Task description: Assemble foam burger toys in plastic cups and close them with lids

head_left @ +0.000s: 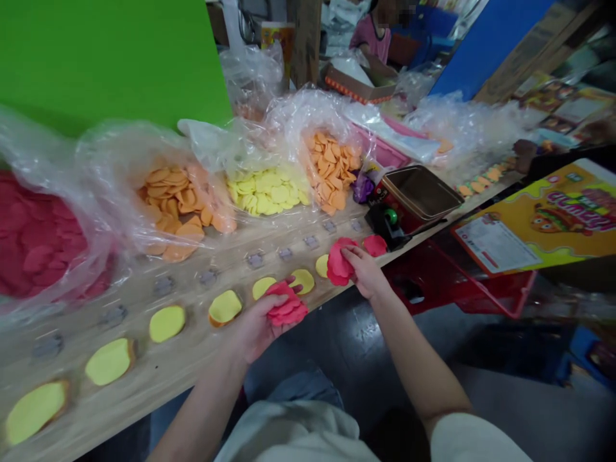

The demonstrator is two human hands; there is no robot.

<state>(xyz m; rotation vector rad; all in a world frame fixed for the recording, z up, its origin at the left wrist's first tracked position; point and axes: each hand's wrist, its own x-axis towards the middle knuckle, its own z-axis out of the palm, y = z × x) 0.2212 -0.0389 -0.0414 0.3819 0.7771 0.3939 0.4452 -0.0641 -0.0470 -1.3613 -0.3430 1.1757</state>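
My left hand [264,316] holds a stack of red scalloped foam pieces [289,307] over the front edge of the wooden table [144,391]. In my right hand [363,273] is a red scalloped piece [341,260], gripped at its edge beside a yellow foam piece [322,265]. Another red piece [375,245] lies just beyond it, to the right. Along the front runs a row of yellow pieces [167,323], some with an orange layer showing beneath. Behind them sits a row of small clear-grey pieces [208,276] whose kind I cannot make out.
Plastic bags hold red pieces [38,237], orange pieces [173,199] and yellow pieces [269,190] along the back. A dark tin [416,192] and a black tape dispenser [391,226] stand at right. A printed yellow box [548,218] and a red crate [481,276] are beyond. A person [375,38] sits behind.
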